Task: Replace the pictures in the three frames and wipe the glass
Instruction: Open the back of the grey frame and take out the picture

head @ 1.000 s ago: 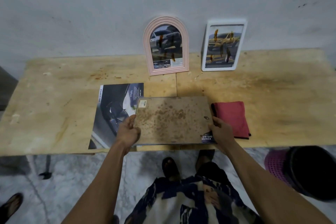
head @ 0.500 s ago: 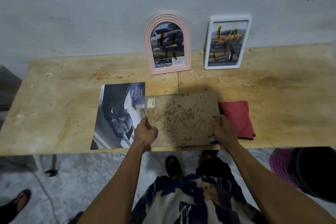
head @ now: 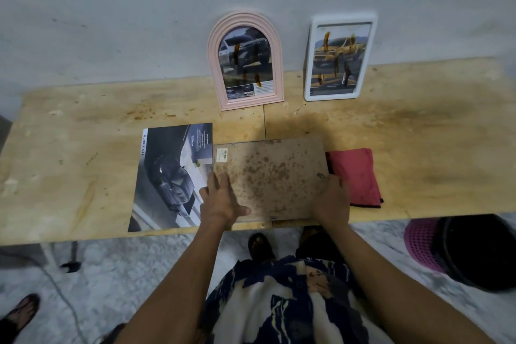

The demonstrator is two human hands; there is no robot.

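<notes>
Third frame (head: pixel 272 179): face down on the counter (head: pixel 83 148), near the front edge; brown backing board uppermost, mottled with dark spots. Small white label (head: pixel 222 154) at the far-left corner of the backing; print too small to read.

Left hand (head: pixel 222 200): flat on the near-left part of the backing, fingers straight and spread, pressing down, nothing grasped. Right hand (head: pixel 332 200): at the near-right corner of the frame, fingers curled over its right edge, gripping it.

Loose car picture (head: pixel 170 179): flat on the counter directly left of the frame, right margin tucked under the frame's left edge. "DOUBLE CAB" legible along its left border; smaller white text near the top, unreadable. Red cloth (head: pixel 356 176): folded, just right of the frame, touching or nearly touching its right edge.

Pink arched frame (head: pixel 245 60): behind the face-down frame, upright, leaning on the wall (head: pixel 139 8); car picture inside, glass marked with brown smears. White rectangular frame (head: pixel 339 58): behind and to the right, also leaning on the wall; yellow car picture, same brown smears on the glass.

Counter surface: pale plywood, stained and scuffed, seam running front to back. Wall: grey, marked. Floor (head: pixel 111 274): grey marbled. Pink perforated basket (head: pixel 421 243) with dark bin (head: pixel 480 251): on the floor, below and right of the frame.
</notes>
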